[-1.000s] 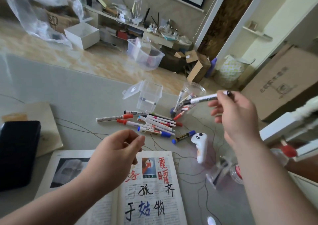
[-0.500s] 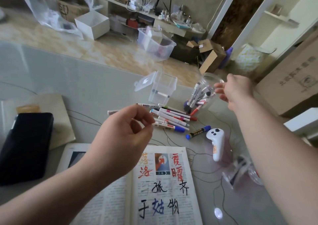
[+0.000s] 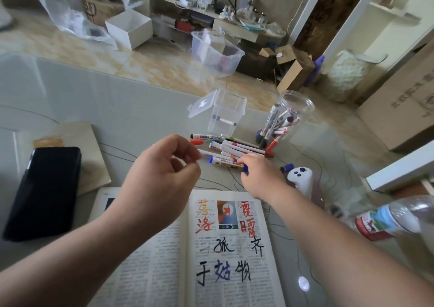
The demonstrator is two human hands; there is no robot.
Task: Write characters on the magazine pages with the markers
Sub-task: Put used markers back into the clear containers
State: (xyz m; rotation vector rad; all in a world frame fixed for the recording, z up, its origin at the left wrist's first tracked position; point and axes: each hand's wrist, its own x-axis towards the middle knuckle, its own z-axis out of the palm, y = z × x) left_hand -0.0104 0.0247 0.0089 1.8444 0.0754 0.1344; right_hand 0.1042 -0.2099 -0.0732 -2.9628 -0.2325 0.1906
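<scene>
Open magazine lies at the near edge of the table, centre. Its right page carries handwritten characters in orange, red, black and blue. Left hand is raised over the magazine's far edge with fingers curled and thumb tip close to the index tip. Nothing shows in it, but the palm side is hidden, so cannot tell if it holds anything. Right hand is down on the table just beyond the magazine, fingers curled round the capped end of a blue-capped marker at the near side of the loose markers, mid-table. A clear jar holding more markers sits tilted toward the far right. A small clear box, lid open, one marker inside, stands near the far edge. A black phone lies at the left side. A white controller sits just right of the right hand, and a plastic bottle is blurred at the right edge.
</scene>
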